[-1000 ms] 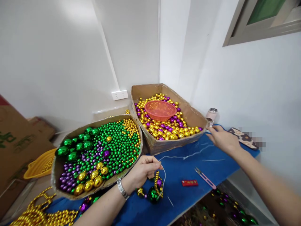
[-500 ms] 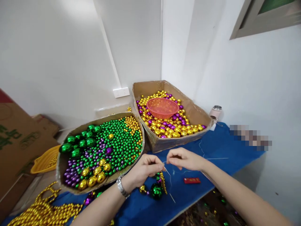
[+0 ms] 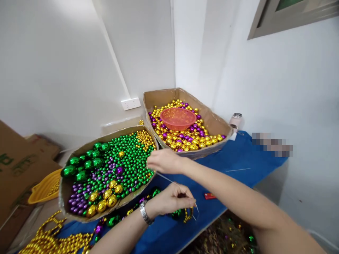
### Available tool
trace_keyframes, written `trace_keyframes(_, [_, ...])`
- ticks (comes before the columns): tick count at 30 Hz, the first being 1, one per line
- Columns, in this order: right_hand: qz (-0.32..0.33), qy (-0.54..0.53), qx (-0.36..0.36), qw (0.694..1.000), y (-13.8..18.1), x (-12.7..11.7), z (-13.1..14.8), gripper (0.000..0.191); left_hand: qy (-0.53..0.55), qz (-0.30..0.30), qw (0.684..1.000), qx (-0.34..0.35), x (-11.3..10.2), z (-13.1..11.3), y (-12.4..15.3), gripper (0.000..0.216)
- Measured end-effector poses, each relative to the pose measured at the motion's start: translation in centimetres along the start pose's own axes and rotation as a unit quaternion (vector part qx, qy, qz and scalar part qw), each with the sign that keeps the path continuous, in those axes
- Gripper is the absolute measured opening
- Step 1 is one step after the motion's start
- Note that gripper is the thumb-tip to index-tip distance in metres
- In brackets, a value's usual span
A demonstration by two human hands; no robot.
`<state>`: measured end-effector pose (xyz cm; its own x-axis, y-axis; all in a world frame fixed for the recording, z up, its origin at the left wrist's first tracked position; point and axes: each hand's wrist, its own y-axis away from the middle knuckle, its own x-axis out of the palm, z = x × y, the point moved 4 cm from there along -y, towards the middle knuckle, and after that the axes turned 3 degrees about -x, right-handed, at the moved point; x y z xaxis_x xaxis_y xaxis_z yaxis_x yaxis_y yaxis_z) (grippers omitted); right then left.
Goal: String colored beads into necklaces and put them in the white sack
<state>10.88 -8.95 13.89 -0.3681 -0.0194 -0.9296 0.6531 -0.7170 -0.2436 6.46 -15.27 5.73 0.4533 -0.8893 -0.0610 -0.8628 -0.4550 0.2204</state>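
My left hand (image 3: 176, 198), with a metal watch on its wrist, is closed in a pinch on a white thread (image 3: 167, 179). The thread runs up to my right hand (image 3: 166, 161), whose fingers are pinched on it at the front right rim of the bead box (image 3: 63, 208). Small green, purple and gold beads, along with larger green and gold balls, fill that box. Below my left hand, a strand of green, purple and gold beads (image 3: 111, 220) lies on the blue cloth, partly hidden. Whether a needle is in my right fingers cannot be made out.
A second box (image 3: 219, 125) holds gold and purple balls and a pink bowl (image 3: 178, 120). Gold bead chains (image 3: 60, 243) lie at the lower left, near a yellow basket (image 3: 45, 187). On the blue cloth (image 3: 241, 155) are a red packet (image 3: 209, 196) and a thin white stick (image 3: 237, 170).
My right hand has moved left, across above my left hand to the bead box, stretching the thread between them. My left hand has come slightly lower. The view has shifted a little.
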Motion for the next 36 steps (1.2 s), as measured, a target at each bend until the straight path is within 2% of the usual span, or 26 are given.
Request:
trace_keyframes(3, [0.063,-0.018,-0.036,0.997,-1.5,2.6,1.8,0.019,0.016,-0.051,0.999,0.004,-0.3,0.5,-0.2,0.034])
trace_keyframes(5, [0.049,-0.032,-0.013,0.998,-0.8,2.7,1.0,0.018,0.024,-0.074,0.997,-0.004,-0.6,0.8,0.1,0.035])
trace_keyframes(8, [-0.047,-0.074,0.065,0.994,1.9,0.2,-2.0,0.022,0.015,-0.078,0.997,-0.006,-1.0,1.1,0.5,0.035])
trace_keyframes(11, [-0.147,-0.159,0.132,0.967,5.4,-3.3,-4.8,0.035,0.007,-0.090,0.996,0.007,-1.6,1.3,0.6,0.036])
trace_keyframes(14, [-0.203,-0.245,0.152,0.936,8.1,-6.0,-5.2,0.039,-0.022,-0.111,0.993,0.017,-2.3,1.1,0.2,0.034])
trace_keyframes(16, [-0.232,-0.362,0.162,0.888,8.9,-7.2,-4.4,0.032,-0.041,-0.118,0.991,0.035,-2.7,0.5,-0.2,0.033])
trace_keyframes(18, [-0.258,-0.521,0.175,0.794,8.9,-8.1,-3.6,0.024,-0.060,-0.116,0.990,0.055,-2.9,-0.7,-0.6,0.030])
trace_keyframes(20, [-0.281,-0.633,0.181,0.698,8.3,-9.2,-2.8,0.019,-0.080,-0.120,0.987,0.073,-3.3,-2.2,-0.7,0.028])
trace_keyframes(21, [-0.293,-0.651,0.180,0.677,7.9,-10.0,-2.5,0.018,-0.087,-0.122,0.985,0.082,-3.4,-3.1,-0.8,0.026])
trace_keyframes(22, [-0.308,-0.654,0.178,0.668,7.5,-10.9,-2.3,0.018,-0.093,-0.125,0.984,0.092,-3.6,-3.9,-0.7,0.025])
trace_keyframes(25, [-0.355,-0.622,0.175,0.676,6.6,-14.0,-1.7,0.021,-0.116,-0.141,0.976,0.121,-4.1,-6.5,-0.4,0.023])
trace_keyframes(29, [-0.390,-0.538,0.179,0.726,5.7,-18.0,-0.6,0.028,-0.148,-0.167,0.963,0.152,-4.5,-9.5,0.3,0.022])
trace_keyframes(33, [-0.403,-0.469,0.187,0.763,4.9,-20.3,0.8,0.037,-0.161,-0.183,0.955,0.168,-4.6,-11.7,1.1,0.021])
trace_keyframes(36, [-0.415,-0.425,0.171,0.786,4.4,-21.7,1.6,0.037,-0.184,-0.199,0.948,0.167,-4.6,-12.1,1.6,0.022])
